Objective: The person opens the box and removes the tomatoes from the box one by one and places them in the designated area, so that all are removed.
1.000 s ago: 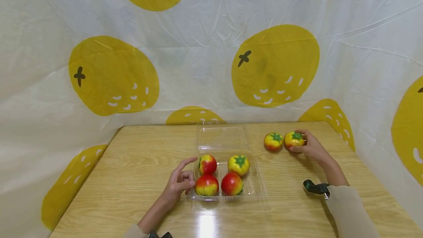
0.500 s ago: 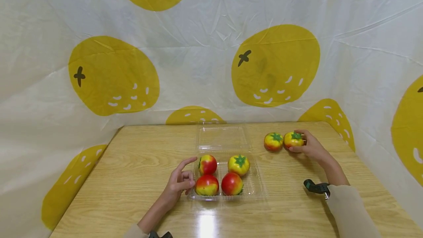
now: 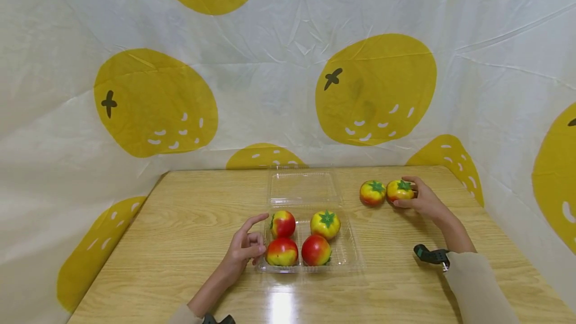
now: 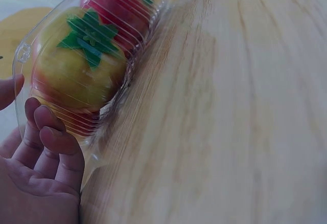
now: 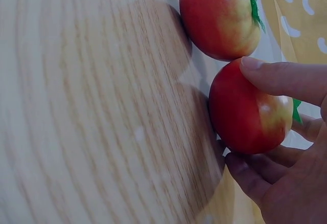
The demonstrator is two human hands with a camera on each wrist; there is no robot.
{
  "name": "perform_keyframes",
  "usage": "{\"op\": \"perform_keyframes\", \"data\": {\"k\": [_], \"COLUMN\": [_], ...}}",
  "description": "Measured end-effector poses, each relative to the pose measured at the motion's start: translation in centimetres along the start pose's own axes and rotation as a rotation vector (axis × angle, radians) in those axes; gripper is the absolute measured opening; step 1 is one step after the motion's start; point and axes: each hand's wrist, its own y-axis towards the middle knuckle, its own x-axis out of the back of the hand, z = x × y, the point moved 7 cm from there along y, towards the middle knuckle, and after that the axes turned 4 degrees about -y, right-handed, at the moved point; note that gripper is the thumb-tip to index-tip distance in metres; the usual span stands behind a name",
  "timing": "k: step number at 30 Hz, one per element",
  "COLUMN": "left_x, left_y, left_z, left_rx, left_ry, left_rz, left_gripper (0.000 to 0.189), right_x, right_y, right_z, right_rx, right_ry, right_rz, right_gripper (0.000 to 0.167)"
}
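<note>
Glossy, round red-and-yellow fruit with a green star-shaped leaf cap (image 3: 398, 192) sits toward the far right of the light wood-grain table (image 3: 202, 204), gripped by the right hand (image 3: 424, 201). The thumb is on its near side and the fingers bend round its right and far sides, leaving little room between hand and skin. It appears to rest on the wood, not hang above it. Just to its left is a matching loose fruit (image 3: 371, 195), so close that I cannot tell whether the two touch.

Four more of the same kind are already in the shallow, clear plastic box (image 3: 347, 251) — the far left fruit (image 3: 282, 224), the near left fruit (image 3: 281, 252), the far right fruit (image 3: 325, 226) and the near right fruit (image 3: 315, 251). By that count, the filling looks about two-thirds done, with two fruits outside. The clear hinged lid (image 3: 303, 189) lies folded back on the far side, not closed.

The left hand (image 3: 240, 249) is at the box's left edge, index finger extended and the others loosely bent; it has hold of no fruit, and I cannot tell how firmly it touches the plastic.

Against the frame from one second ago, hardly anything differs — both hands keep their places, the four boxed fruits have not shifted, and no lift shows.
</note>
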Motion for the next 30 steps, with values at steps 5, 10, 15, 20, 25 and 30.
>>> {"op": "perform_keyframes", "data": {"k": [5, 10, 15, 20, 25, 30], "left_x": [0.0, 0.1, 0.1, 0.0, 0.0, -0.1], "left_y": [0.0, 0.0, 0.1, 0.0, 0.0, 0.0], "left_z": [0.1, 0.1, 0.1, 0.0, -0.2, -0.3], "left_rx": [0.013, 0.004, 0.0, -0.005, -0.015, -0.01], "left_ry": [0.005, 0.008, 0.006, -0.003, -0.01, -0.009], "left_rz": [-0.01, -0.006, -0.003, 0.0, 0.007, 0.007], "left_gripper": [0.073, 0.072, 0.072, 0.072, 0.071, 0.071], "right_x": [0.1, 0.2, 0.4, 0.7, 1.0, 1.5], "right_y": [0.1, 0.0, -0.2, -0.3, -0.4, -0.9], "right_z": [-0.1, -0.1, 0.1, 0.2, 0.8, 1.8], "right_rx": [-0.008, -0.003, 0.007, -0.005, 0.007, 0.042], "right_ry": [-0.001, -0.012, -0.031, -0.049, -0.072, -0.095], "right_rz": [0.002, -0.002, -0.007, -0.006, -0.008, -0.018], "right_gripper": [0.091, 0.089, 0.088, 0.088, 0.089, 0.088]}}
